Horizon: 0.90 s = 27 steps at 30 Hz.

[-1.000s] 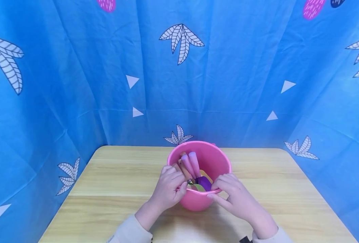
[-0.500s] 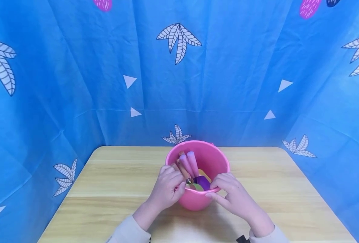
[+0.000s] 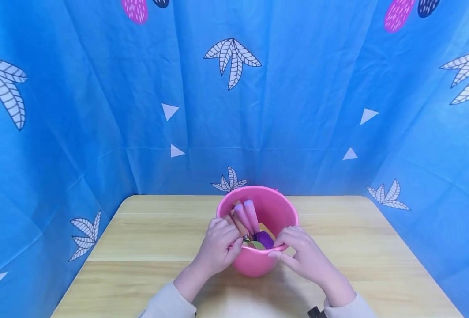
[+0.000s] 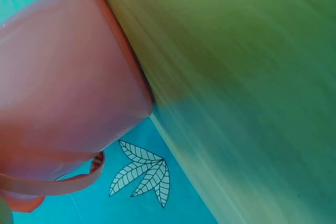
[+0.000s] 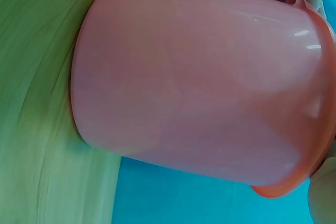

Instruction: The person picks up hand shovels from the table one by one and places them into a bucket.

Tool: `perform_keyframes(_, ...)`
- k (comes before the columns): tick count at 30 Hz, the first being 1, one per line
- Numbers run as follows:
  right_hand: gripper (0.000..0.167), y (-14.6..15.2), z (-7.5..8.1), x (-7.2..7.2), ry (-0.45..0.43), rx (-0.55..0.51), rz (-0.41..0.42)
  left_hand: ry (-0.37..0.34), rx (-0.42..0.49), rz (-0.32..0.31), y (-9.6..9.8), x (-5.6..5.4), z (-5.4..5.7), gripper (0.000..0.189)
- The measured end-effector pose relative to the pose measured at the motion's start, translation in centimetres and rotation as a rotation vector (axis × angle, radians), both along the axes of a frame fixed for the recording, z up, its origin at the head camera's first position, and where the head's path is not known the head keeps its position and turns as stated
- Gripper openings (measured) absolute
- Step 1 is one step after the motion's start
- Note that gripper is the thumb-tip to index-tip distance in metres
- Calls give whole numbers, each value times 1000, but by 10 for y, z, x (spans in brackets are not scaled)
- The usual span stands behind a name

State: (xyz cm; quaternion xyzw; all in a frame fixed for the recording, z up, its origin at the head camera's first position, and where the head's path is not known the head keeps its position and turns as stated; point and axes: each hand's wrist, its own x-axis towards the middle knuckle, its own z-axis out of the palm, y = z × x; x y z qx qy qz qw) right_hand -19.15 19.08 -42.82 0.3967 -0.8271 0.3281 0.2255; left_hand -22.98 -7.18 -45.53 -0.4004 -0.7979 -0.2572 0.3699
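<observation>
A pink bucket (image 3: 254, 265) stands on the wooden table between my two hands. My left hand (image 3: 219, 244) grips its rim at the near left, fingers curled. On the near right, my right hand (image 3: 306, 252) pinches the rim, with the thumb outside and the fingers over the edge. Inside lean two pink-purple handles (image 3: 252, 214) and several brown wooden handles (image 3: 238, 224). Lower down lie a purple piece (image 3: 264, 239), a green piece (image 3: 257, 244) and a bit of yellow (image 3: 267, 229); their lower parts are hidden. The left wrist view shows the bucket's carrying handle (image 4: 58, 185) hanging at its side.
The light wooden table (image 3: 151, 238) has rounded far corners. A blue patterned curtain (image 3: 298, 110) encloses it at the back and both sides. A black strap (image 3: 317, 312) shows by my right sleeve (image 3: 351, 308).
The head view has shifted slightly, so the whole scene sits a little differently in it. Both hands keep their hold on the bucket rim, and the bucket stays in place.
</observation>
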Motion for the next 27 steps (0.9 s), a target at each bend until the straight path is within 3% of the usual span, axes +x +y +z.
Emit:
perform_keyframes(6, 15, 2, -1, -3, -9, -3, -19, 12, -10, 4, 2, -3, 2, 30)
perform_keyframes(16, 17, 4, 0, -8, -57, -23, -16, -28, -41, 17, 0, -5, 6, 8)
perform_keyframes(20, 18, 3, 0, -9, -53, -25, -13, -76, -71, 27, -2, -5, 7, 18)
perform_keyframes(27, 17, 2, 3, -8, -38, 3, -18, -98, -151, 33, -8, -1, 13, 32)
